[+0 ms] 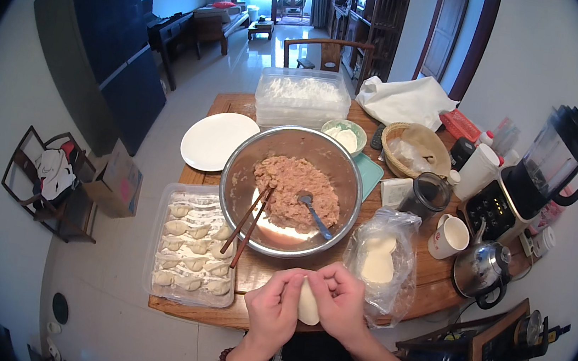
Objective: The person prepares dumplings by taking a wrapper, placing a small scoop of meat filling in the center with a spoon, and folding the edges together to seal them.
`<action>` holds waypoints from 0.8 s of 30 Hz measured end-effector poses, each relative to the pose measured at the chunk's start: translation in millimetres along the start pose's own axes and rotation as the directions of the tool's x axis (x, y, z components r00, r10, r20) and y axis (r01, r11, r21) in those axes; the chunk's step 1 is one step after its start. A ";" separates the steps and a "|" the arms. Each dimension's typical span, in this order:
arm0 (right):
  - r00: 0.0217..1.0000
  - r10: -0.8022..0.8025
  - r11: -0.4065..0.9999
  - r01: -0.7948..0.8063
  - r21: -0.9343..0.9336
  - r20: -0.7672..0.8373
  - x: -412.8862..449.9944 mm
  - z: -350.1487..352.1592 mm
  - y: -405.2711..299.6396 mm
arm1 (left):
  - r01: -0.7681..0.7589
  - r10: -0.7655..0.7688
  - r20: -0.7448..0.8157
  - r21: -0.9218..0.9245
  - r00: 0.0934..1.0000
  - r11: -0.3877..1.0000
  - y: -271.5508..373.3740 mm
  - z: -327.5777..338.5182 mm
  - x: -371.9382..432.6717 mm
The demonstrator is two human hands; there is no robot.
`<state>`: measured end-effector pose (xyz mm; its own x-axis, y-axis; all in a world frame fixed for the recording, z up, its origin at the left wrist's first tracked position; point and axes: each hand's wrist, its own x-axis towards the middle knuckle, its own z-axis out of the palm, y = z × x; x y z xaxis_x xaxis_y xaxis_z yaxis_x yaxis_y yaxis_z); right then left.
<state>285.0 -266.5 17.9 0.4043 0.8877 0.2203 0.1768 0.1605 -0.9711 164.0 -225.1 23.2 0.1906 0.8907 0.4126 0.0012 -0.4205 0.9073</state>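
A pale dough wrapper (309, 307) is pinched between my left hand (278, 302) and my right hand (338, 305), folded over, just above the table's front edge. Whether filling lies inside it is hidden by my fingers. Beyond my hands stands a large steel bowl (243, 146) of minced filling (293, 186). Wooden chopsticks (248, 229) and a blue-handled spoon (317, 217) rest in the bowl. To the right, a clear plastic bag (405, 263) lies around more round wrappers (378, 263). At the left, a plastic tray (152, 250) holds rows of folded dumplings (194, 263).
A white plate (216, 140), stacked plastic boxes (302, 110) and a flour bowl (345, 136) stand farther back. Along the right are a wicker basket (395, 163), a dark canister (425, 196), a mug (448, 239), a steel kettle (479, 269) and a blender (519, 180).
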 end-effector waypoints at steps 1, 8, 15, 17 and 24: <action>1.000 -0.004 0.999 0.004 0.050 -0.015 -4.0 2.9 4.1 | -0.009 0.009 -0.001 -0.002 1.000 1.000 2.0 -1.1 -0.6; 0.992 -0.096 0.992 0.102 0.075 -0.079 -19.9 4.0 -8.1 | 0.154 -0.154 0.038 0.016 0.987 0.988 14.4 -23.6 -24.3; 0.990 -0.124 0.984 0.132 0.116 -0.073 -52.3 4.6 -17.2 | -0.013 0.010 -0.061 -0.047 0.998 0.999 21.9 -29.5 -48.7; 0.997 0.012 0.912 0.018 0.409 -0.070 -61.9 14.1 -19.1 | -0.058 0.058 -0.044 0.000 0.997 0.998 22.5 -31.7 -53.7; 0.997 0.023 0.926 0.006 0.377 -0.071 -73.5 3.4 -22.3 | 0.187 -0.183 0.040 -0.246 0.982 0.951 32.5 -30.5 -63.2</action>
<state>248.3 -333.9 23.0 0.4713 0.8580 0.2040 -0.1721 0.3164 -0.9329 122.0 -289.8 29.1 0.2267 0.9449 0.2362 -0.2048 -0.1909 0.9600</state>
